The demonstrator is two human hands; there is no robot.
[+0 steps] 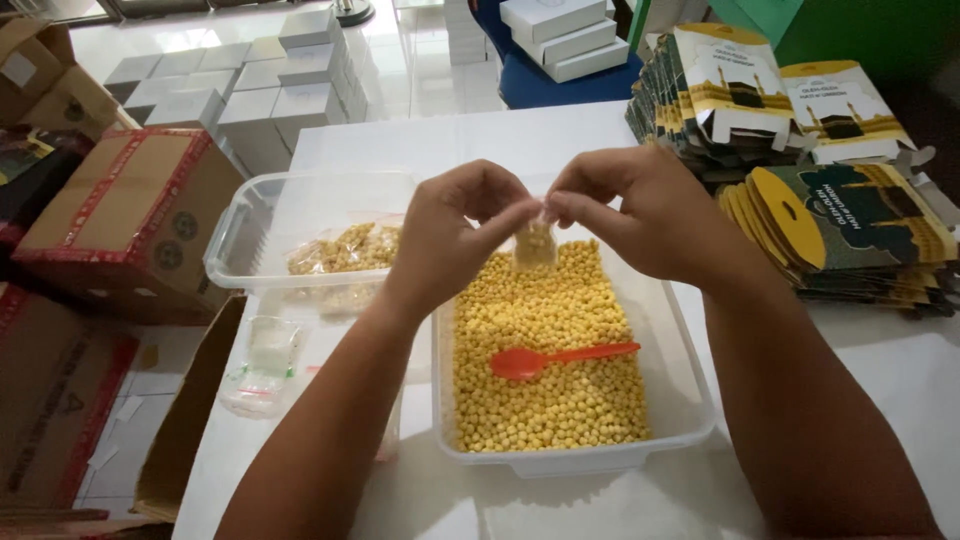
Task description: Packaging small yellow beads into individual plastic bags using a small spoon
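Left hand (445, 235) and right hand (640, 215) both pinch small clear bag (535, 245) of yellow beads at its top edge; light, floppy, spills if tilted.

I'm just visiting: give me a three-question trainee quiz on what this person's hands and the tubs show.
1. True or false: the orange plastic spoon lies on the yellow chickpeas.
2. What do the left hand and right hand pinch together?
A. small clear plastic bag
B. a grey box
C. a folded carton
3. Which tub holds filled bags: the nearer clear plastic tub or the farther clear plastic tub?

Key: 1 true; 2 A; 3 farther.
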